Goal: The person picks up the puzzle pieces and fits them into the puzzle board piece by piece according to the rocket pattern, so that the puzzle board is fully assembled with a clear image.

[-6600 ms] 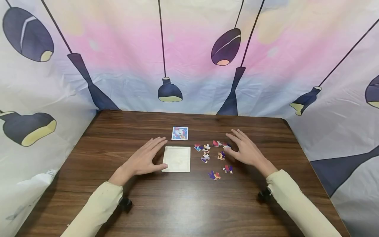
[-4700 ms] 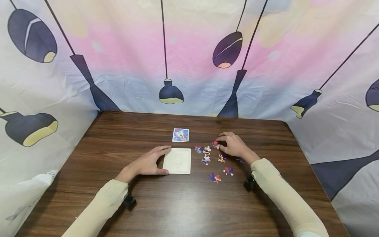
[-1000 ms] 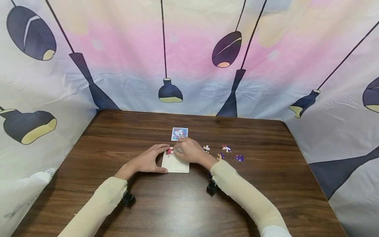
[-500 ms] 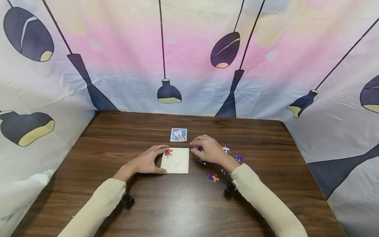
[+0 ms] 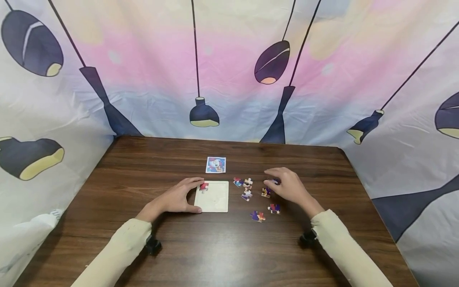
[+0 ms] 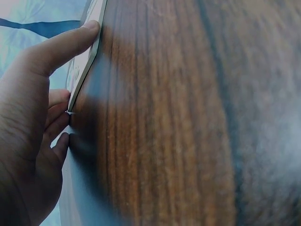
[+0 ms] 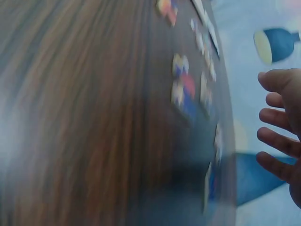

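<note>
A square, cream-coloured puzzle tray (image 5: 216, 199) lies on the table, with one red-and-white jigsaw piece (image 5: 203, 187) in its far left corner. My left hand (image 5: 178, 196) holds the tray by its left side, thumb at the near corner and fingers at the far one; the left wrist view has the thumb (image 6: 75, 41) over the rim. Empty and with fingers apart, my right hand (image 5: 289, 186) hovers over the right-hand pieces, partly covering some. Several loose jigsaw pieces, among them a purple-and-orange one (image 5: 257, 216) and a yellow-and-purple one (image 5: 265, 192), lie right of the tray.
Behind the tray lies a small picture card (image 5: 216, 164) with a white cartoon character. The brown wooden table (image 5: 215, 251) ends at a fabric backdrop (image 5: 161, 91) printed with lamps. A dark wrist device (image 5: 307, 238) sits under the right sleeve.
My right hand has set a red-and-white jigsaw piece in the tray's far left corner, then drawn back right, empty, above the loose pieces. The left hand stays at the tray's left side.
</note>
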A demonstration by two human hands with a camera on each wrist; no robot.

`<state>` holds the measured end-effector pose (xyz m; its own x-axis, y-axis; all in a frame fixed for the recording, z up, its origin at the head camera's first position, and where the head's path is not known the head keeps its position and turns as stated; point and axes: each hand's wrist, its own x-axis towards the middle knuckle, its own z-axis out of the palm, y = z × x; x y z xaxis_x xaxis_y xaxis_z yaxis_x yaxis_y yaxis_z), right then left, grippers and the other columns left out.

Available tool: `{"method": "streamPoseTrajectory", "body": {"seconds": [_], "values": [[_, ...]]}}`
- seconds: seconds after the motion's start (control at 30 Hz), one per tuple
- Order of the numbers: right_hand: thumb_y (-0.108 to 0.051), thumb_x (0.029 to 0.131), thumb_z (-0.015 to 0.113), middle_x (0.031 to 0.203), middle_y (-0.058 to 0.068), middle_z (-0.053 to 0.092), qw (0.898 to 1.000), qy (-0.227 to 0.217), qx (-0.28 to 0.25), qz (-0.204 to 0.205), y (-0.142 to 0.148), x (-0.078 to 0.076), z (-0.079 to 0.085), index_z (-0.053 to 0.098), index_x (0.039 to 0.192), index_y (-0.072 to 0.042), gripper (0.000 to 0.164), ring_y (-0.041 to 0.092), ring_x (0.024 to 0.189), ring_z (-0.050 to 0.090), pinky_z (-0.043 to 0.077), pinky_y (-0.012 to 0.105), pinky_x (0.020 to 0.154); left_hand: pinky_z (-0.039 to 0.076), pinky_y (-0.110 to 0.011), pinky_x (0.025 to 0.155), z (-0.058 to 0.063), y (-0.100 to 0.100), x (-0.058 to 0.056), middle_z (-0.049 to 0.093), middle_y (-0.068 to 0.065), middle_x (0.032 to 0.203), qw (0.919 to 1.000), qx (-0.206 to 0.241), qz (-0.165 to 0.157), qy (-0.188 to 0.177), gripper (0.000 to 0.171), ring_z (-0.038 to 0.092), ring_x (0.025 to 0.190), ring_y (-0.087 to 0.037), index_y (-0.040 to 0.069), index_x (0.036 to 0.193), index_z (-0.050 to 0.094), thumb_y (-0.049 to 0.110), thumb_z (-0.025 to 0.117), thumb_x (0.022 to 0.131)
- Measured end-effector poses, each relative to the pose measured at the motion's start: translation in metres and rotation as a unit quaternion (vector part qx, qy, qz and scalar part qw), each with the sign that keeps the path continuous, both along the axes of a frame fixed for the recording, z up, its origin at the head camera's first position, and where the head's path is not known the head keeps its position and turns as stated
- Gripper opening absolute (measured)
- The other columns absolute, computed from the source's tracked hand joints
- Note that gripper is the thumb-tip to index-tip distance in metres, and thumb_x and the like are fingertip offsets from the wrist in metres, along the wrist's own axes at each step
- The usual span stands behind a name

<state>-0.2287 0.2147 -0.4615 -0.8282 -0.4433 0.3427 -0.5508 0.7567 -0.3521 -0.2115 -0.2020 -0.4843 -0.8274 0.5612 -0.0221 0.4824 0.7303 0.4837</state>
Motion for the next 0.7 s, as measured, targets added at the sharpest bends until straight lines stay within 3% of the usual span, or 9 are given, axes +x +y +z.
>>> {"method": "streamPoseTrajectory", "body": {"seconds": [0.3,0.7], "values": [[-0.033,0.093,0.076,0.128,0.016,0.069,0.998,-0.037,-0.008,-0.054,0.031,-0.001,-0.011,0.072,0.127,-0.005,0.044,0.037,0.120,0.064,0.051,0.057,0.098,0.035,-0.058,0.114,0.000,-0.001,0.000,0.039,-0.008,0.160,1.0000,-0.003,0.001,-0.002,0.105,0.035,0.147,-0.033,0.011,0.156,0.043,0.061,0.084,0.073],[-0.039,0.091,0.078,0.122,0.017,0.071,0.996,-0.047,0.030,-0.068,0.038,-0.003,-0.023,0.074,0.123,-0.005,0.047,0.037,0.115,0.066,0.053,0.056,0.095,0.035,-0.060,0.113,0.000,-0.001,0.001,0.040,-0.009,0.160,0.9999,0.007,-0.007,0.007,0.104,0.036,0.147,-0.035,0.010,0.156,0.043,0.061,0.083,0.075]]}}
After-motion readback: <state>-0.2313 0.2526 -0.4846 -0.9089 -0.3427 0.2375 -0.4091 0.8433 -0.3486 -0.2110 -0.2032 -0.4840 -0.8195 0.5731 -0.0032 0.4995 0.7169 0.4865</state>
